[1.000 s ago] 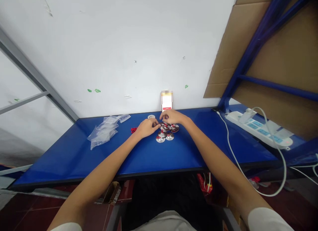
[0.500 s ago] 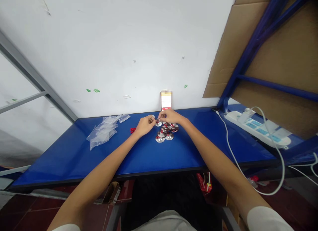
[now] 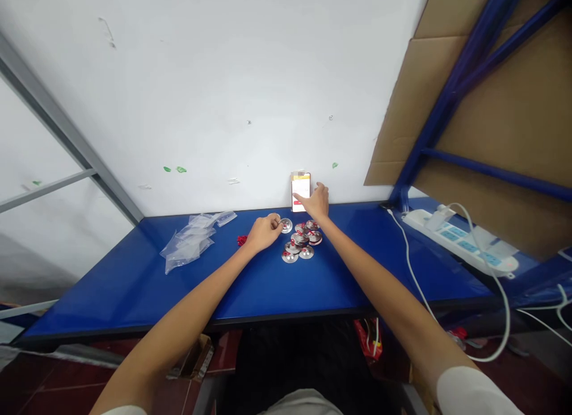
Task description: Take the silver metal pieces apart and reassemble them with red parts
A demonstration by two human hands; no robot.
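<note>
My left hand [image 3: 265, 230] is closed, pinching the edge of a shiny round metal disc [image 3: 286, 225] with a red mark on it. My right hand [image 3: 316, 200] is open in front of a phone [image 3: 301, 193] that leans upright against the wall. Its thumb reaches over the lit screen near a red button, while the fingers spread past the phone's right side. Between my forearms lies a loose pile of similar metal discs [image 3: 299, 239] with red parts. A small red bundle [image 3: 242, 240] sits beside my left wrist, partly hidden by it.
Clear plastic bags [image 3: 188, 242] lie on the left of the blue table [image 3: 268, 296]. A white power strip [image 3: 460, 239] with a plug and white cable [image 3: 409, 248] stands at the right. A blue metal frame [image 3: 429, 123] rises there before cardboard.
My right hand has let go of the disc and moved up and right to the phone. My left hand still holds the disc. The view has tilted slightly upward.
</note>
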